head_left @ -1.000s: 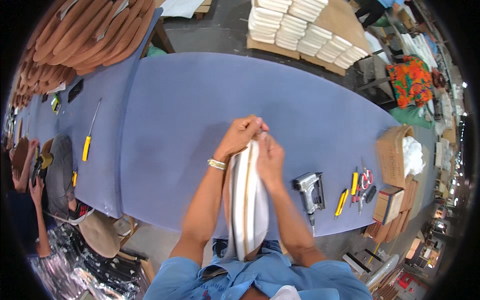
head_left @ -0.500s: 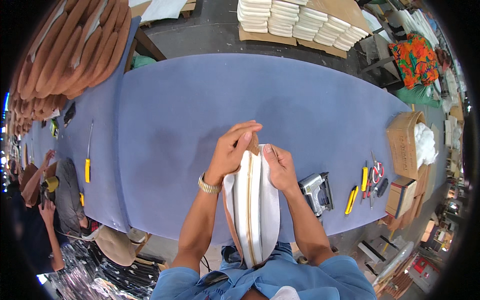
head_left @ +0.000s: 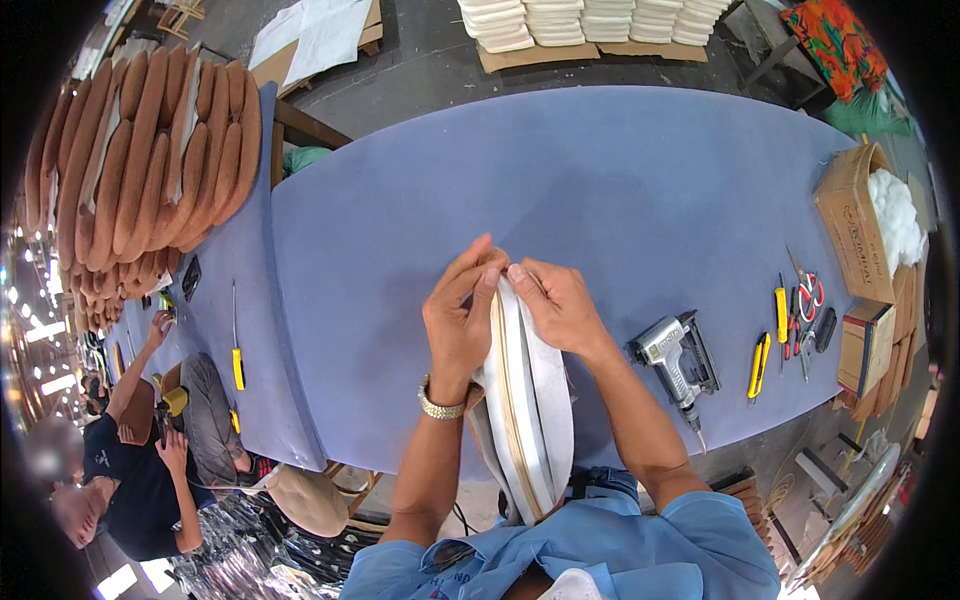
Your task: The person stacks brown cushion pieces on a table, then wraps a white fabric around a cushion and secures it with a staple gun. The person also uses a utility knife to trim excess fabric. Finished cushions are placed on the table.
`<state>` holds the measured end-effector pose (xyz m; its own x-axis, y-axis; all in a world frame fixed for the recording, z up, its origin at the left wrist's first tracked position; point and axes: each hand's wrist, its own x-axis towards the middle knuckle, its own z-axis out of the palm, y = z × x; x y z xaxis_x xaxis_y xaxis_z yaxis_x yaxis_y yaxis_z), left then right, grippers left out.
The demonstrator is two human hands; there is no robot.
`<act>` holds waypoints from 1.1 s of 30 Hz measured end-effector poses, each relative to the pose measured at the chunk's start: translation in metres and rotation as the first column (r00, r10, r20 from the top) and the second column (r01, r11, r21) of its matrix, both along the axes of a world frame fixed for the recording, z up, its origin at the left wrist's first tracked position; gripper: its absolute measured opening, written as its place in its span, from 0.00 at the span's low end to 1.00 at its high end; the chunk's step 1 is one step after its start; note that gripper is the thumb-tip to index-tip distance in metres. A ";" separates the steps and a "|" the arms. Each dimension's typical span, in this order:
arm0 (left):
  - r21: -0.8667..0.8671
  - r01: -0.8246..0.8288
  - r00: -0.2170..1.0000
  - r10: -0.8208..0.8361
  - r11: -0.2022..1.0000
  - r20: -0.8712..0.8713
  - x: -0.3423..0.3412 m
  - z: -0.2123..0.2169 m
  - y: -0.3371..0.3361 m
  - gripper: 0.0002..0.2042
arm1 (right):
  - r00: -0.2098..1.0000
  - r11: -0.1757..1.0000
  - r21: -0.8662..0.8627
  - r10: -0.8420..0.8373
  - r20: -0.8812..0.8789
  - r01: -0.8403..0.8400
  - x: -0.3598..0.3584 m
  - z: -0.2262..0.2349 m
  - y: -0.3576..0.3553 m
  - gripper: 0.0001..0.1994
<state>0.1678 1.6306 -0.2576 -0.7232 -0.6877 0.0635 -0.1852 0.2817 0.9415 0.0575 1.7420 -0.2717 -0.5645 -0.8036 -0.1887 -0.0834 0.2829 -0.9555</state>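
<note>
A padded cushion [head_left: 549, 400] stands on edge between my forearms, its near end against my body. Pale fabric wraps a white filling, and a brass-coloured zip runs lengthwise along the edge facing up. My left hand [head_left: 462, 318] is closed at the far tip, thumb and fingers pinching a bit of brown fabric there. Right beside it, my right hand [head_left: 558, 305] grips the same end, thumb on the top edge and fingers curled over the pale side. The fingertips nearly meet over the tip and partly hide it.
On the blue table [head_left: 420, 180], a staple gun [head_left: 676, 360] lies right of my arm. Farther right are yellow cutters [head_left: 759, 367], scissors [head_left: 808, 290] and a carton of white stuffing [head_left: 855, 225]. Brown cushions [head_left: 150, 150] are piled at left; a co-worker [head_left: 140, 450] sits below them.
My right hand has come closer to my left at the cushion's tip. The left fingers have closed on the brown fabric. The whole view has shifted, showing more of the co-worker.
</note>
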 end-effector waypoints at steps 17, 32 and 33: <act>0.290 -0.131 0.931 0.218 0.948 -0.292 0.031 -0.033 0.016 0.10 | 0.929 0.901 -0.300 -0.225 0.294 0.314 0.021 -0.040 0.003 0.24; 0.417 0.125 0.960 -0.003 0.900 -0.280 0.066 -0.032 -0.066 0.15 | 0.966 0.988 -0.152 0.003 0.258 0.038 0.041 -0.025 -0.054 0.24; 0.326 0.040 0.974 0.036 0.944 -0.223 0.047 -0.026 -0.079 0.18 | 0.974 0.992 -0.126 0.011 0.226 0.018 0.048 -0.023 -0.053 0.26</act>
<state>0.2146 1.5520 -0.2840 -0.7177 -0.6963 -0.0047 0.0402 -0.0482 0.9980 0.1053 1.6885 -0.2950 -0.5217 -0.8273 -0.2084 0.1389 0.1586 -0.9775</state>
